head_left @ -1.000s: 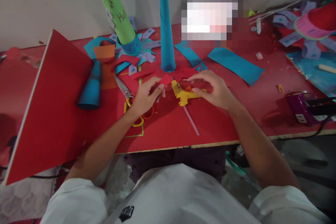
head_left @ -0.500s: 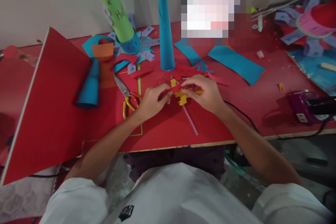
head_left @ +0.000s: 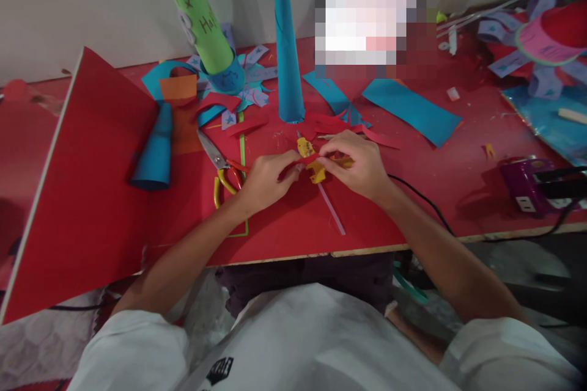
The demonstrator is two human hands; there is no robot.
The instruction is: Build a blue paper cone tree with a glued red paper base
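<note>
Between my two hands stretches a narrow red paper strip [head_left: 309, 159]. My left hand [head_left: 274, 181] pinches one end, and my right hand [head_left: 353, 162] has the other end between thumb and fingertips. Directly under the strip lies a yellow glue gun [head_left: 317, 173] with a clear glue stick [head_left: 332, 211] poking out of its back, toward me. My hands partly cover the gun. Beside my left hand rest scissors [head_left: 220, 174] with yellow and red handles. A tall blue paper cone [head_left: 290, 61] stands just beyond the gun, with red paper strips [head_left: 378, 137] around its foot.
A green paper tube [head_left: 202, 24] stands at the back left. Left of the scissors is a smaller blue cone [head_left: 156, 153] by a raised red board [head_left: 87, 177]. Blue paper pieces [head_left: 413, 110] lie at the back. A purple power box [head_left: 527, 186] with cables sits right.
The red strip has turned edge-on and straighter between my hands, uncovering more of the glue gun. My hands have shifted only slightly.
</note>
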